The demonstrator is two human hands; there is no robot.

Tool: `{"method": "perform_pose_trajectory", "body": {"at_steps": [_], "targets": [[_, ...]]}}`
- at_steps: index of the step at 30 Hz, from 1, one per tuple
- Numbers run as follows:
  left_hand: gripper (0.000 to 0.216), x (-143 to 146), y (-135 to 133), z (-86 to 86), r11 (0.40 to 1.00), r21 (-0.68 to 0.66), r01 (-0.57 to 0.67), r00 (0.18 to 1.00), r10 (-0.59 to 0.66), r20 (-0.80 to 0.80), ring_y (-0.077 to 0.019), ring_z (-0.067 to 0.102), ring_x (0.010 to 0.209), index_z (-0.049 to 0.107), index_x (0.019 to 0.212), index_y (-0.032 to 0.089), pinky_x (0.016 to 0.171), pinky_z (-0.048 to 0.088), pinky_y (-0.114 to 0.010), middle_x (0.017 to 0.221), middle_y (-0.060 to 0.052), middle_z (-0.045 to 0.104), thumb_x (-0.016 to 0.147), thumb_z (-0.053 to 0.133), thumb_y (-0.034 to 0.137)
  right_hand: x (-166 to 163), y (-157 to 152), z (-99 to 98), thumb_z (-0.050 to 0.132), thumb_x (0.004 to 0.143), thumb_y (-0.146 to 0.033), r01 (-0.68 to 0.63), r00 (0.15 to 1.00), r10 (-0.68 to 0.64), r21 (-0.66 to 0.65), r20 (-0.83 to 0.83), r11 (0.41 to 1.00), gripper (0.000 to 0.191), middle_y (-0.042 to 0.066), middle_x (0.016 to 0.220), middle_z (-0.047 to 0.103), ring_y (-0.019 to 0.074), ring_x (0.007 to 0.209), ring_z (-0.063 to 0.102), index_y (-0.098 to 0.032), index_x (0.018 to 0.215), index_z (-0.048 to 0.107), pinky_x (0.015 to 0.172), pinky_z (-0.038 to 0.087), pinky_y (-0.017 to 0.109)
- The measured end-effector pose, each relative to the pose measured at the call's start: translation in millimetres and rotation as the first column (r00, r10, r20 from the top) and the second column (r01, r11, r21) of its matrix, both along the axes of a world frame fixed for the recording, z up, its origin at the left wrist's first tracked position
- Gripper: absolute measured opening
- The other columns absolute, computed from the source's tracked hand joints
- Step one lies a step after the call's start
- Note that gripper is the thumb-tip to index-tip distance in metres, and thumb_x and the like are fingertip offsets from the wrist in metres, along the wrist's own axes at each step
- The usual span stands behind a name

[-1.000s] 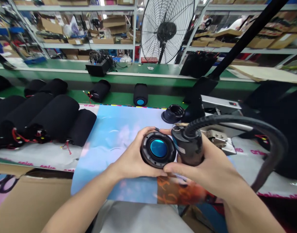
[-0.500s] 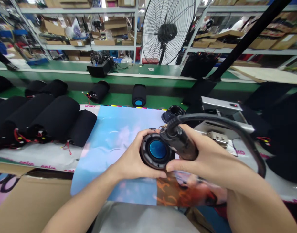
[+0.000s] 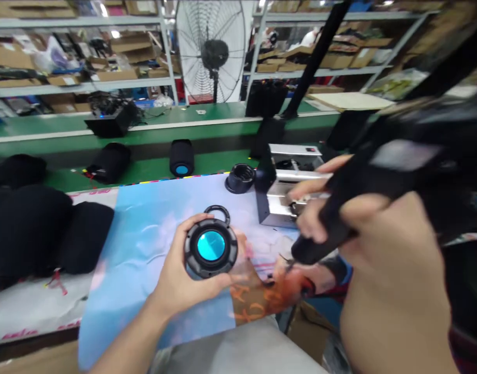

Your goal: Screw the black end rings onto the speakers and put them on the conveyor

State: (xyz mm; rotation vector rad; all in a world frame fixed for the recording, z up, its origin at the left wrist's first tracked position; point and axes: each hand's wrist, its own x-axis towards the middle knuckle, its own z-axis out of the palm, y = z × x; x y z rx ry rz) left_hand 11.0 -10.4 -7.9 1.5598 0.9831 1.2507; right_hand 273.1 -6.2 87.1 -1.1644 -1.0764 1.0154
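My left hand (image 3: 184, 280) is wrapped around a black round speaker (image 3: 192, 247), tilted so its end with a shiny blue disc faces me. A black ring loop (image 3: 227, 213) sticks out at the speaker's far edge. In my right hand (image 3: 397, 234) is a black electric screwdriver (image 3: 339, 218), smeared by motion and raised away from the speaker. My right fingers overlap the view of a silver metal box (image 3: 275, 208), which looks like a screw feeder; whether they touch it I cannot tell. The screwdriver's bit is not clearly visible.
A black threaded round part (image 3: 240, 179) stands on the blue printed sheet (image 3: 145, 223). Black fabric-covered cylinders (image 3: 86, 236) lie at left. Another blue-ended speaker (image 3: 181, 156) sits on the green bench. Beyond are a large fan (image 3: 215, 54) and box-filled shelves.
My right hand has lifted the screwdriver off the speaker and swung it right, to the silver box. The speaker stays in my left hand. The view has shifted right.
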Motion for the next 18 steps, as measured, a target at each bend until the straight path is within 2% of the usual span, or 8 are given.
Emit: {"method": "perform_pose_trajectory", "body": {"at_steps": [1, 3, 5, 8, 10, 12, 15, 18], "targets": [[0.083, 0.1, 0.7, 0.5, 1.0, 0.005, -0.015, 1.0, 0.015, -0.018, -0.0347, 0.076, 0.124, 0.061, 0.136, 0.024, 0.104, 0.063, -0.044, 0.134, -0.012, 0.076, 0.066, 0.102, 0.044, 10.2, 1.0, 4.9, 0.098, 0.062, -0.071, 0.147, 0.988, -0.142, 0.09, -0.068, 0.985, 0.067, -0.004, 0.072, 0.063, 0.0148, 0.045, 0.05, -0.031, 0.099, 0.058, 0.05, 0.048, 0.036], [0.078, 5.2, 3.8, 1.4, 0.999, 0.016, -0.033, 0.999, 0.033, -0.041, -0.0331, 0.078, 0.12, 0.062, 0.135, 0.024, 0.102, 0.063, -0.043, 0.131, -0.011, 0.077, 0.068, 0.099, 0.039, 27.5, 5.1, 11.3, 0.095, 0.058, -0.081, 0.368, 0.929, -0.347, 0.203, -0.13, 0.907, 0.072, -0.005, 0.062, 0.047, 0.0154, 0.047, 0.045, -0.032, 0.09, 0.053, 0.049, 0.046, 0.036], [0.075, 18.9, 8.6, 2.6, 1.0, 0.017, -0.017, 0.999, 0.018, -0.05, -0.0321, 0.079, 0.117, 0.062, 0.134, 0.023, 0.1, 0.064, -0.042, 0.129, -0.011, 0.078, 0.069, 0.097, 0.036, 37.1, 12.3, 13.0, 0.094, 0.06, -0.081, 0.455, 0.89, -0.433, 0.273, -0.14, 0.848, 0.072, -0.004, 0.061, 0.044, 0.0158, 0.049, 0.044, -0.03, 0.085, 0.05, 0.048, 0.044, 0.035], [0.077, 52.7, 17.6, 5.1, 0.998, -0.007, 0.069, 0.997, -0.069, -0.046, -0.0323, 0.079, 0.116, 0.06, 0.133, 0.023, 0.1, 0.064, -0.043, 0.128, -0.01, 0.078, 0.066, 0.096, 0.036, 37.5, 25.6, 11.1, 0.091, 0.073, -0.073, 0.422, 0.906, -0.408, 0.338, -0.115, 0.841, 0.061, -0.004, 0.061, 0.049, 0.0159, 0.048, 0.048, -0.029, 0.086, 0.051, 0.047, 0.043, 0.034], [0.077, 76.4, 23.1, 7.2, 0.989, -0.039, 0.141, 0.989, -0.142, -0.038, -0.0324, 0.079, 0.114, 0.059, 0.132, 0.023, 0.101, 0.063, -0.044, 0.125, -0.01, 0.078, 0.065, 0.096, 0.036, 34.1, 33.8, 9.0, 0.087, 0.079, -0.069, 0.369, 0.928, -0.363, 0.322, -0.08, 0.872, 0.055, -0.005, 0.06, 0.051, 0.0155, 0.048, 0.05, -0.029, 0.09, 0.052, 0.048, 0.042, 0.033], [0.078, 94.3, 26.8, 9.2, 0.98, -0.067, 0.186, 0.982, -0.189, -0.029, -0.0328, 0.079, 0.114, 0.058, 0.132, 0.022, 0.103, 0.063, -0.046, 0.124, -0.01, 0.078, 0.064, 0.095, 0.037, 32.4, 40.3, 5.8, 0.083, 0.081, -0.073, 0.308, 0.949, -0.312, 0.284, -0.032, 0.908, 0.056, -0.005, 0.061, 0.053, 0.0156, 0.049, 0.052, -0.028, 0.092, 0.051, 0.05, 0.042, 0.033], [0.078, 105.9, 28.4, 11.6, 0.976, -0.079, 0.202, 0.979, -0.204, -0.024, -0.033, 0.079, 0.113, 0.057, 0.13, 0.022, 0.102, 0.063, -0.047, 0.122, -0.01, 0.078, 0.064, 0.095, 0.038, 34.3, 47.8, -1.4, 0.076, 0.083, -0.08, 0.261, 0.961, -0.277, 0.279, 0.019, 0.924, 0.061, -0.004, 0.062, 0.052, 0.0159, 0.049, 0.053, -0.027, 0.089, 0.047, 0.049, 0.042, 0.033], [0.076, 105.9, 27.5, 13.3, 0.974, -0.07, 0.217, 0.976, -0.218, -0.01, -0.0316, 0.08, 0.105, 0.057, 0.128, 0.023, 0.094, 0.065, -0.044, 0.117, -0.008, 0.079, 0.064, 0.095, 0.037, 37.4, 52.5, -7.2, 0.071, 0.089, -0.076, 0.238, 0.965, -0.257, 0.256, 0.043, 0.937, 0.056, -0.004, 0.064, 0.053, 0.0143, 0.048, 0.053, -0.027, 0.089, 0.045, 0.048, 0.042, 0.031]]}}
